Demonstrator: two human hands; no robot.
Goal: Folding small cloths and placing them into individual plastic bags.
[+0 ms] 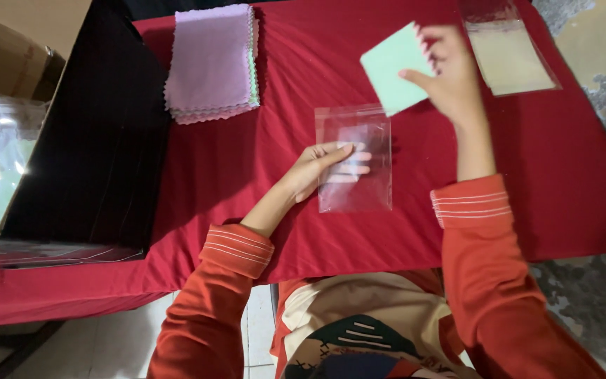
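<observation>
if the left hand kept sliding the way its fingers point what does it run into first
The left hand lies with its fingers inside or under the clear plastic bag, pointing right. Going on, it would first meet the bag's far side edge, then bare red tablecloth. Depth is hard to judge.

The left hand [317, 168] slips into a clear bag [354, 158] on the red cloth [247, 161]. The right hand [450, 74] holds up a green cloth square [394, 67].
</observation>
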